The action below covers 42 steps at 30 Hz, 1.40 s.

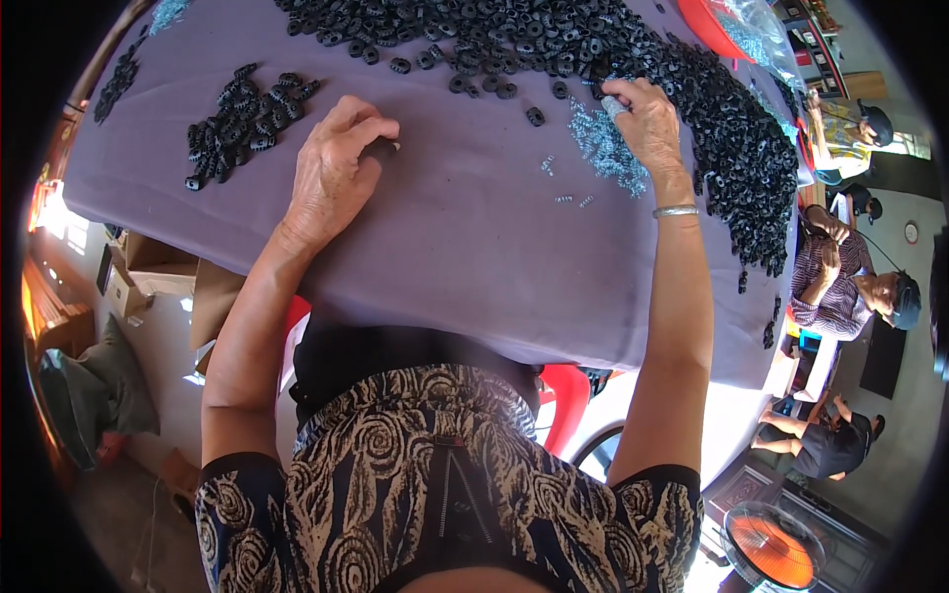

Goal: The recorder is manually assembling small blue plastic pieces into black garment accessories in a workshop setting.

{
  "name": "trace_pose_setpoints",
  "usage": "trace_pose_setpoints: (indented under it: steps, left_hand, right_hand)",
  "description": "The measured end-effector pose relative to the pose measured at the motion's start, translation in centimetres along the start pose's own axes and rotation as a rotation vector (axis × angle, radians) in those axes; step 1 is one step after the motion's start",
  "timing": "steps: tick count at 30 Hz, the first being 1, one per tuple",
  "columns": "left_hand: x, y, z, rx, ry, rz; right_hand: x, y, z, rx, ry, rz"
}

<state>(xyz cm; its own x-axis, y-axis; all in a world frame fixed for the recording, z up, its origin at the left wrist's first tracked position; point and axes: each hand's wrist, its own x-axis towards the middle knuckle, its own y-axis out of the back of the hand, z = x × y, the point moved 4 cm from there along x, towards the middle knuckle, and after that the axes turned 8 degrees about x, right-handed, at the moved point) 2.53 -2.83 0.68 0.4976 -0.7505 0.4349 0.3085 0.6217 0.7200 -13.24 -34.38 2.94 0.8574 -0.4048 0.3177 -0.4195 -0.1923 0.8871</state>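
My left hand (336, 163) is closed over the cloth, its curled thumb and fingers round a small black plastic part (381, 148) that shows only partly. To the right, my right hand (647, 124) has its fingertips pinched together at the edge of a pile of small pale-blue springs (598, 138); what they hold is too small to make out. One finger there wears a grey wrap, and the wrist a silver bangle (676, 211). A large heap of black ribbed plastic parts (514, 35) spreads behind and right of this hand. Several loose springs (564, 200) lie nearer to me.
Left of my left hand sits a smaller cluster of black parts (237, 124) on the purple-grey cloth (465, 247). A red basin (707, 25) and a clear bag stand at the far right. Cardboard boxes (158, 267) are below the table's left edge. Several people (840, 267) and a fan (773, 546) are at right.
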Motion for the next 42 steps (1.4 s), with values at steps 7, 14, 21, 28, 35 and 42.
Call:
trace_pose_setpoints:
  steps: [7,14,21,28,35,42]
  left_hand:
    - [0.0,0.1,0.1,0.013,0.002,-0.005]
    - [0.0,0.2,0.2,0.015,-0.006,0.001]
    - [-0.1,0.0,0.0,0.027,-0.004,0.0]
    - [-0.1,0.1,0.1,0.023,-0.006,0.001]
    - [-0.1,0.0,0.2,0.034,0.0,-0.002]
    - [-0.1,0.2,0.1,0.031,-0.003,0.008]
  right_hand:
    - [0.1,0.2,0.1,-0.175,0.014,0.022]
    - [0.6,0.1,0.2,-0.008,-0.016,0.057]
    - [0.9,-0.5,-0.8,0.151,0.008,0.012]
    - [1.2,-0.6,-2.4,0.069,-0.016,0.001]
    - [1.5,-1.1,-1.5,0.314,-0.254,-0.055]
    - [2.9,-1.2,-2.9,0.745,-0.148,-0.023]
